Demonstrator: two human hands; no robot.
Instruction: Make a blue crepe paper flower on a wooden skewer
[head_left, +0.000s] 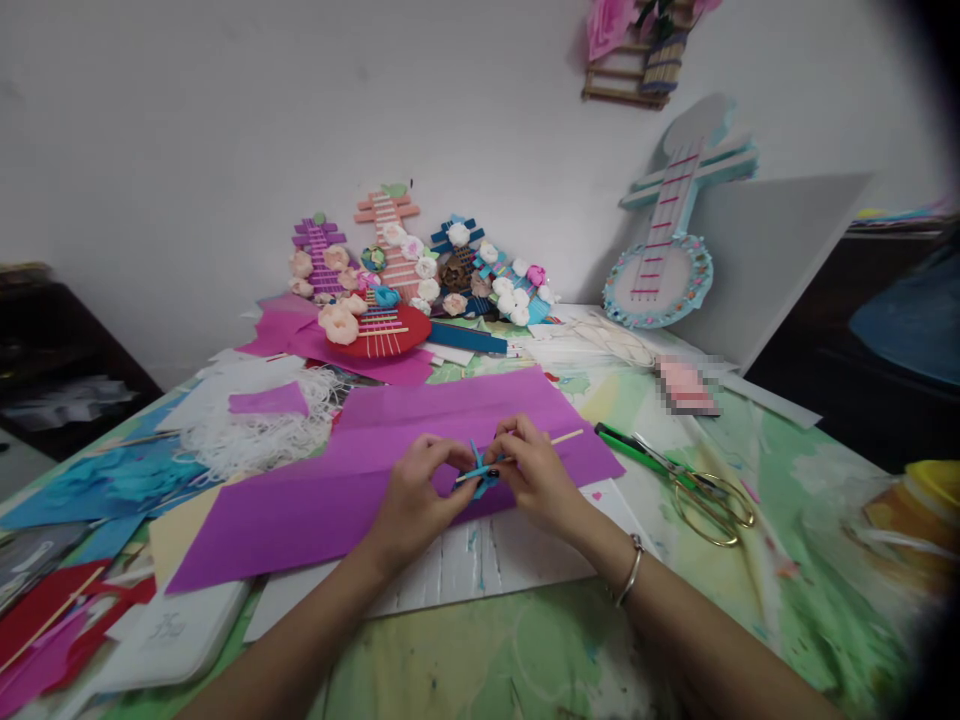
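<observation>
My left hand (420, 490) and my right hand (529, 465) meet over the purple paper (300, 505) in the middle of the table. Between their fingertips is a small blue piece (480, 462), which both hands pinch. A thin pale stick (566, 437) passes through my right hand's fingers, and its far end sticks out to the right. The near end of the stick lies against the blue piece. How the two are joined is hidden by the fingers. Beneath the purple paper lies a white board (525, 555) with clear strips of glue on it.
Gold-handled scissors (705, 500) and a green cutter (637, 450) lie to the right. Several decorated lute shapes (390, 330) stand at the back, a pale blue one (660, 275) at the right. White shredded paper (255, 430), a white device (176, 635) and blue crepe paper (112, 485) are left.
</observation>
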